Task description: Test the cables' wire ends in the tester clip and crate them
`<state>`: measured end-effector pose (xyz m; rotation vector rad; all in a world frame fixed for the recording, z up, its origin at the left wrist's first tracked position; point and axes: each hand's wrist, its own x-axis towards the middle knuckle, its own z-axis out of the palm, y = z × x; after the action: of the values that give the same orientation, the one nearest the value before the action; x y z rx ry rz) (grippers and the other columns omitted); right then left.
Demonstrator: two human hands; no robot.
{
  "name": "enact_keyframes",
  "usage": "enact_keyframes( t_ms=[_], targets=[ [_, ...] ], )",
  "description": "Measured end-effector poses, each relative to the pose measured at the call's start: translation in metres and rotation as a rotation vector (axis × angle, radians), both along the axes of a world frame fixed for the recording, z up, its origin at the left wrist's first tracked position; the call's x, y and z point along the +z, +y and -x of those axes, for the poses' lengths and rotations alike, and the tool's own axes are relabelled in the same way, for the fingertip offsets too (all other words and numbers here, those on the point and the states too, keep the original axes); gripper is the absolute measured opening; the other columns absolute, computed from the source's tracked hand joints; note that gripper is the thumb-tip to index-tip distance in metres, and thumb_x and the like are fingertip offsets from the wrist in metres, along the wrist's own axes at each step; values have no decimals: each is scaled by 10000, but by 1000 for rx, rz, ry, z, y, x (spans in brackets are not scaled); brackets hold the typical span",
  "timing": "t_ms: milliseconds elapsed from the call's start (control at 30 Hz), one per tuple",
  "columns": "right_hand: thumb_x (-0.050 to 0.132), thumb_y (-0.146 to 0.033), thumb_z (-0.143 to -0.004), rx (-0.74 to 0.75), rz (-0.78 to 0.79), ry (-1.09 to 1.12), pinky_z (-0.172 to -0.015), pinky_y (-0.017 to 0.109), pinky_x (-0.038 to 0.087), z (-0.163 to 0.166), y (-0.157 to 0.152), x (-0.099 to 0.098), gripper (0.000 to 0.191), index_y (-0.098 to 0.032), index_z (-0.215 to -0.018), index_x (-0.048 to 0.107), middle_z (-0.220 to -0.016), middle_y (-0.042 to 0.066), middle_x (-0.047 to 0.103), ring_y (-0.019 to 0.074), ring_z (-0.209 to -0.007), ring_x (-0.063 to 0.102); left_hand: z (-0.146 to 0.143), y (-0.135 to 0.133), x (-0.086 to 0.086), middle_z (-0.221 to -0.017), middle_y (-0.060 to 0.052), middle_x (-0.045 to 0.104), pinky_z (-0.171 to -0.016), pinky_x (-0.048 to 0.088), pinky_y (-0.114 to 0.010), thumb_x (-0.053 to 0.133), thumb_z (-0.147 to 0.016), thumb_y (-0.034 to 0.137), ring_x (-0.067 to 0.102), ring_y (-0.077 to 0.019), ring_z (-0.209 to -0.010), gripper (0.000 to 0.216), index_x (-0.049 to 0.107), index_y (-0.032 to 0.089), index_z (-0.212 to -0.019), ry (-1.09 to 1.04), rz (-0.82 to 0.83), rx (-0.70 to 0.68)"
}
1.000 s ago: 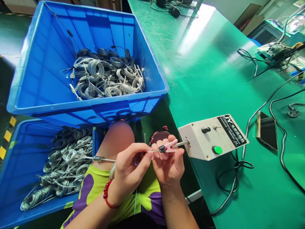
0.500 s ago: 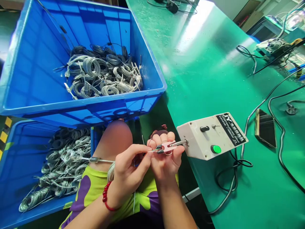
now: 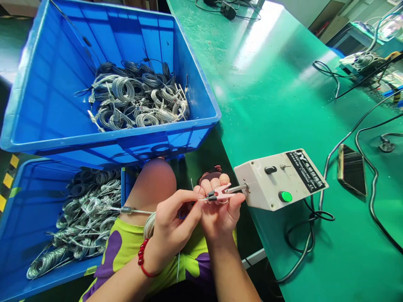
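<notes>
My left hand (image 3: 171, 222) pinches the thin bare end of a silver braided cable (image 3: 135, 210) that runs left over my knee. The wire tip is held at the jaws of a pink clip (image 3: 221, 193). My right hand (image 3: 220, 212) squeezes that clip, which sticks out on a metal rod from the front of a small beige box (image 3: 278, 178) with a green button, standing at the edge of the green table (image 3: 283, 84). A red bead bracelet is on my left wrist.
A large blue bin (image 3: 50, 84) at upper left holds several coiled silver cables (image 3: 138, 102). A second blue bin (image 3: 19, 226) below it holds more coils. A phone (image 3: 351, 168) and black cords lie on the table to the right.
The hands and clip have stayed almost still at the box; the view shifted slightly. The clip's jaws look more closed on the wire tip than one second ago.
</notes>
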<state>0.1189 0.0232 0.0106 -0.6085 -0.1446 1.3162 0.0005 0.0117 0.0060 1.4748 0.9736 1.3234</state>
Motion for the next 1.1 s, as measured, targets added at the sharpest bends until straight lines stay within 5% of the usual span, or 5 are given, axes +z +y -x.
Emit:
enact_keyframes(
  t_ms=[267,533,767,933,1100],
  targets=[
    [968,-945,-564,107,5,-107,-591,376,458,0,-12,-35,739,-377,-989,762,-655,-80,359,206,-589,315,0,1,1,-938,-31,860,-673,630,-210,760,-1083,141,803,-153,-726,113,806,222,-1147,-26,12,-32],
    [669,-951,-880,114,81,-471,-614,467,559,0,-4,-94,671,-293,-862,800,-742,41,647,261,-629,569,-1,-1,2,-843,-12,794,-606,571,-202,747,-1089,159,716,-126,-642,61,788,204,-1084,19,19,3],
    [610,-819,-1004,114,61,-598,-576,438,560,2,-6,-101,605,-255,-890,795,-729,43,666,259,-623,597,0,-3,3,-817,-18,783,-598,571,-215,749,-1097,210,716,-137,-644,49,786,191,-1072,6,56,17],
    [696,-704,-1024,-35,17,-758,-675,412,514,-1,-23,-104,588,-278,-625,626,-631,-8,556,219,-632,534,4,-6,2,-818,-16,780,-595,566,-212,742,-1106,239,714,-134,-641,73,780,193,-1065,-26,73,30],
    [727,-559,-1050,-108,-76,-898,-638,379,402,5,-48,-79,526,-261,-617,698,-571,-17,568,191,-590,487,10,-14,-3,-859,-30,787,-603,573,-222,743,-1093,220,718,-140,-652,40,775,197,-1084,-19,-58,90]
  ],
)
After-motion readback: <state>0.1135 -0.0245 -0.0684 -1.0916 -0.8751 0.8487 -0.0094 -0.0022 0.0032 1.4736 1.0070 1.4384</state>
